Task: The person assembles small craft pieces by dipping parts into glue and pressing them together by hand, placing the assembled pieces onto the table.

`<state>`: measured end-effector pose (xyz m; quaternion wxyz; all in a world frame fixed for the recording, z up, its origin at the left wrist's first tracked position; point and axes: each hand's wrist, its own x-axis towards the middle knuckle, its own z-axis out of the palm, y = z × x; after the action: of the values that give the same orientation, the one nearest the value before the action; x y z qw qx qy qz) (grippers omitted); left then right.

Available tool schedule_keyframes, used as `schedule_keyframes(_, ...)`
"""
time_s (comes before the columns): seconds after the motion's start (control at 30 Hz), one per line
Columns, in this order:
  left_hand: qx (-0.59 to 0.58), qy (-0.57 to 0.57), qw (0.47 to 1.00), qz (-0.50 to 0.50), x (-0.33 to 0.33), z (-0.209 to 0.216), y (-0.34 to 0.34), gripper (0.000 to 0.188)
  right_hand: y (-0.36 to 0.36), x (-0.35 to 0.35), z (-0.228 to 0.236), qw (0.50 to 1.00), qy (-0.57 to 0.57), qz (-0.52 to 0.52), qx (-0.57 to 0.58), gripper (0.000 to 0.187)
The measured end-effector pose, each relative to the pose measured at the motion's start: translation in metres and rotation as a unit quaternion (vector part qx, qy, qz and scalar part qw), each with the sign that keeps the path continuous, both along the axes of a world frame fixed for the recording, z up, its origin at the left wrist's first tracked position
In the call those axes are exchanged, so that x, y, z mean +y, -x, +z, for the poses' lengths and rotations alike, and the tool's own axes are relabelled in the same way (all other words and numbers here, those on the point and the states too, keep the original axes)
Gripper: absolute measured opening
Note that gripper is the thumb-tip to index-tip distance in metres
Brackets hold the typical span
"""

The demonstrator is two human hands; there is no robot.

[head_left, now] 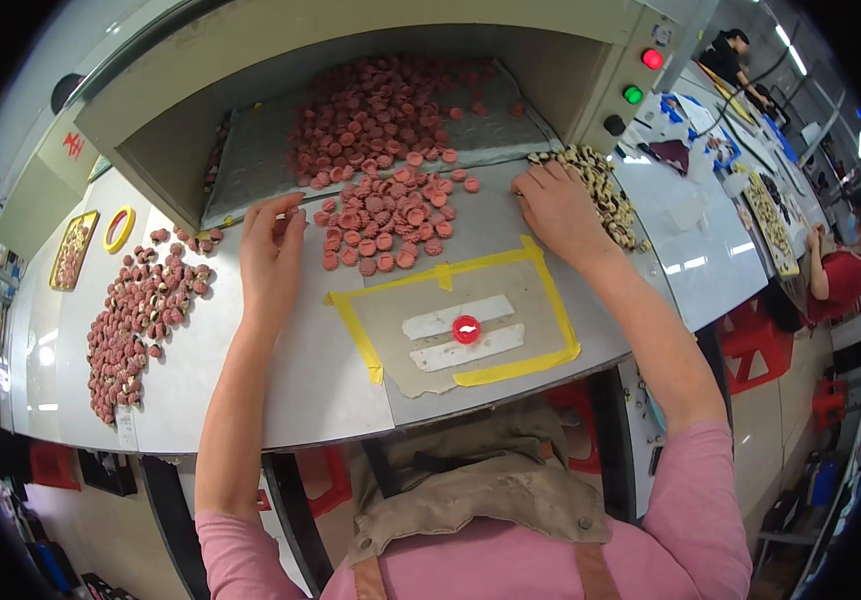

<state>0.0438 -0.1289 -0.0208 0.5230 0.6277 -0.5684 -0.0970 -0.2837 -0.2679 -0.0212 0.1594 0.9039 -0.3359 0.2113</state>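
Note:
My left hand (273,255) is beside the left edge of a heap of small round pink pieces (391,215). Its thumb and fingers curl together around a small reddish piece, mostly hidden. Over a pile of cream-and-dark small pieces (606,195) at the right, my right hand (563,215) bends its fingers down at the pile's left edge; whatever lies under the fingertips is hidden. Between my forearms, a red round piece with a white centre (467,329) sits across two white strips (466,348), on a grey sheet edged with yellow tape (356,335).
A larger pink heap (381,105) fills the mat inside the open-fronted machine (351,35). At left lie joined pink-and-cream pieces (136,330), a yellow tape roll (119,229) and a yellow-rimmed tray (74,250). Red and green lights (653,60) mark the machine's side. A co-worker (841,265) sits far right.

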Motion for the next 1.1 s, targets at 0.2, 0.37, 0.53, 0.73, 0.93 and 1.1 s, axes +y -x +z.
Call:
schedule_keyframes(0.2, 0.214, -0.068, 0.968, -0.108, 0.054, 0.023, 0.058, 0.028, 0.013, 0.052, 0.03, 0.957, -0.2, 0.052, -0.202, 0.021)
schedule_keyframes(0.37, 0.361, -0.166, 0.908, -0.134, 0.104, 0.017, 0.099, 0.031, 0.028, 0.092, 0.039, 0.916, -0.361, 0.064, -0.164, 0.018)
schedule_keyframes(0.53, 0.491, -0.155, 0.837, -0.184, 0.109, 0.004, 0.121, 0.032, 0.024, 0.1, 0.026, 0.907, -0.403, 0.079, -0.094, 0.02)
schedule_keyframes(0.73, 0.529, -0.15, 0.814, -0.186, 0.114, -0.001, 0.124, 0.031, 0.022, 0.112, 0.023, 0.877, -0.428, 0.068, -0.208, 0.023)
schedule_keyframes(0.93, 0.545, -0.144, 0.809, -0.169, 0.114, 0.0, 0.126, 0.031, 0.023, 0.113, 0.019, 0.951, -0.29, 0.047, -0.093, 0.019)
schedule_keyframes(1.1, 0.543, -0.133, 0.81, -0.176, 0.115, -0.001, 0.127, 0.032, 0.01, 0.119, 0.029, 0.945, -0.309, 0.053, -0.092, 0.014)
